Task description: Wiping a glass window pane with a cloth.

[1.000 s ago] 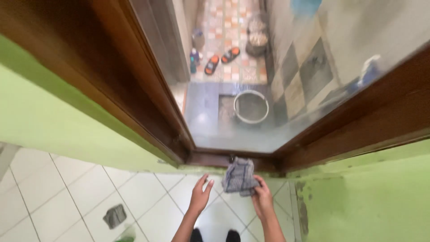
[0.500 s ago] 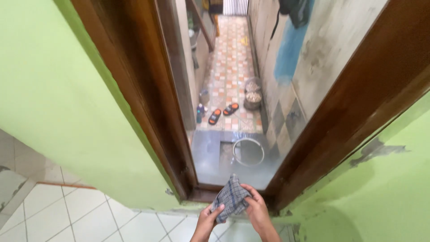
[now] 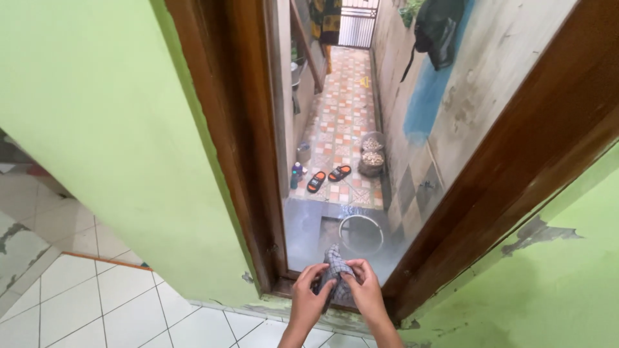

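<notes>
I see both hands low in view, at the bottom of a window pane [image 3: 335, 212]. My left hand [image 3: 308, 298] and right hand [image 3: 367, 293] both clutch a bunched checked cloth [image 3: 335, 274] between them, pressed near the brown wooden frame [image 3: 248, 161]. Green wall [image 3: 116, 129] beside it.

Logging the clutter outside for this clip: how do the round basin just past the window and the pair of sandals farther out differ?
The basin is a single pale metal-looking ring standing close behind the checked cloth that both hands hold; the sandals are two small black-and-orange pieces farther out. The basin sits on plain grey floor, the sandals on patterned tiles. The basin is clearly larger. Both lie outdoors, untouched.
</notes>
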